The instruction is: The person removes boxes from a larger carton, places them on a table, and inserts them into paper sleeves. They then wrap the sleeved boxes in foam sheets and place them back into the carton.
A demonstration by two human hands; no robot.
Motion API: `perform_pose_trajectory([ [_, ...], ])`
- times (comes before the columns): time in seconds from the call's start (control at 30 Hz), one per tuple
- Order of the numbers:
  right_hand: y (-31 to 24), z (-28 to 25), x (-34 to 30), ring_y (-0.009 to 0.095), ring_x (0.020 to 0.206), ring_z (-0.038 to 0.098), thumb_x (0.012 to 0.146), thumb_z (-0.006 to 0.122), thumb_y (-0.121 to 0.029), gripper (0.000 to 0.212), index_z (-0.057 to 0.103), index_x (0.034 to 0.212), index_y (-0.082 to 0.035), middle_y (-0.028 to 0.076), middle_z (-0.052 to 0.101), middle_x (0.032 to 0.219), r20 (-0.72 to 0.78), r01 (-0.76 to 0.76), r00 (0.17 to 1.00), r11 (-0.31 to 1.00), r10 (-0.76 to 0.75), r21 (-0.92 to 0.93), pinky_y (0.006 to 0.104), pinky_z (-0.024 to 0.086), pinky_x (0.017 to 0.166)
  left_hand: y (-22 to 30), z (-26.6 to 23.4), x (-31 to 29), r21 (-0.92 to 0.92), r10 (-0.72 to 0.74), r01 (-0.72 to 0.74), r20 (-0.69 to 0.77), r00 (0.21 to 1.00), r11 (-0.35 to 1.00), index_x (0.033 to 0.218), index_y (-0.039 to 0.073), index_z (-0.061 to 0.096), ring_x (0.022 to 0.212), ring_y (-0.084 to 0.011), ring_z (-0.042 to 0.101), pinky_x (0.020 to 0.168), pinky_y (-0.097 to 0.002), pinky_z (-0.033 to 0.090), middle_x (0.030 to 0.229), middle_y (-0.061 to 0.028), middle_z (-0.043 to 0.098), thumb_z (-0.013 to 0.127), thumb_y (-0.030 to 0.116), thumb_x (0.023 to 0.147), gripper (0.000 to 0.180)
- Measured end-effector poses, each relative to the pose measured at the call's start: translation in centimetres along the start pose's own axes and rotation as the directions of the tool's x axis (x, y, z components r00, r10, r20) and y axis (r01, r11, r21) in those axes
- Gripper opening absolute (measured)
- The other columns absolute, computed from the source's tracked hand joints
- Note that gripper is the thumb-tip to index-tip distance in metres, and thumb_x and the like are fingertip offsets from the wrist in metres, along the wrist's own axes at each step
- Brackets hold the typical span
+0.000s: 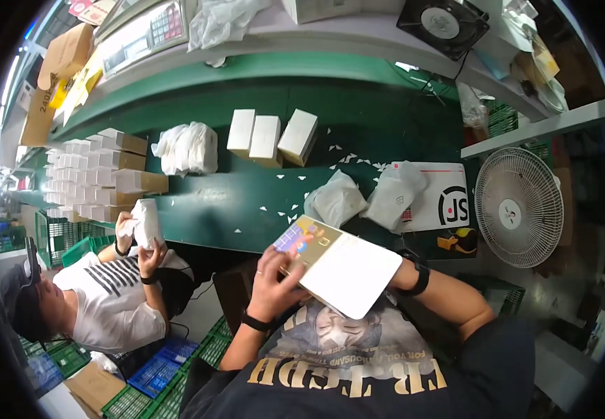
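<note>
In front of my chest is a tilted carton (348,272) with a broad white panel and a gold end printed in purple, orange and blue. My left hand (271,286) has its fingers bent over the gold end, with a ring on one finger. At the carton's right side my right hand (406,274) supports it from behind; the white panel hides its fingers. Just beyond the carton, two bundles in thin white plastic, the left bundle (336,198) and the right bundle (394,195), lie on the green table (212,227).
Three white boxes (265,137) stand near a wrapped white bundle (189,148). Stacked boxes (93,174) fill the far left. A seated co-worker (117,300) holds a white package (147,223). White scraps dot the table. A fan (519,207) and tape dispenser (458,241) are at right.
</note>
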State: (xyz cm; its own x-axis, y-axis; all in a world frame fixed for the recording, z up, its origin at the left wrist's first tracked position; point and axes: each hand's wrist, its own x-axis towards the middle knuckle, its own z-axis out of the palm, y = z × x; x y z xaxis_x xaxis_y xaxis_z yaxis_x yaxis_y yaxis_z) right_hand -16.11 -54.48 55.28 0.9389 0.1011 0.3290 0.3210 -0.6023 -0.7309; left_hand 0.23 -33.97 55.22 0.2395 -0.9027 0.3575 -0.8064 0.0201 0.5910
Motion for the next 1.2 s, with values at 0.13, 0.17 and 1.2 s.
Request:
perform_pose_trajectory([
  [0.13,-1.0,-0.4,-2.3,0.025,0.128,0.054,0.105,0.041,-0.028,0.046,0.041,0.145,-0.006,0.013,0.050,0.144,0.207,-0.313,0.947,0.854,0.246,0.416,0.0355,0.047,0.103,0.3,-0.1,0.3,0.021,0.189,-0.190,0.037,0.981,0.982,0.119,0.013,0.060,0.110,-0.0325,0.053,0.096,-0.0482,0.049,0.116,-0.0116,0.053,0.086,0.022,0.059,0.066],
  [0.17,-1.5,-0.2,-3.2,0.025,0.129,0.053,0.105,0.039,-0.028,0.046,0.039,0.146,-0.006,0.013,0.048,0.146,0.244,-0.395,0.918,0.759,0.311,0.518,0.0356,0.047,0.104,0.3,-0.1,0.6,0.017,0.235,-0.236,0.046,0.971,0.972,0.119,0.014,0.061,0.110,-0.0320,0.053,0.096,-0.0486,0.049,0.115,-0.0113,0.052,0.085,0.024,0.061,0.063],
  [1.2,-8.7,-1.3,7.1,0.036,0.105,0.063,0.079,0.066,-0.005,0.038,0.062,0.115,0.005,0.023,0.063,0.114,0.262,-0.302,0.890,0.913,0.373,-0.275,0.0406,0.052,0.089,-5.3,1.5,-3.8,-0.763,-0.226,0.245,0.133,0.965,0.598,0.136,0.008,0.044,0.141,-0.0360,0.039,0.117,-0.0475,0.030,0.141,-0.0163,0.049,0.089,0.007,0.066,0.083],
])
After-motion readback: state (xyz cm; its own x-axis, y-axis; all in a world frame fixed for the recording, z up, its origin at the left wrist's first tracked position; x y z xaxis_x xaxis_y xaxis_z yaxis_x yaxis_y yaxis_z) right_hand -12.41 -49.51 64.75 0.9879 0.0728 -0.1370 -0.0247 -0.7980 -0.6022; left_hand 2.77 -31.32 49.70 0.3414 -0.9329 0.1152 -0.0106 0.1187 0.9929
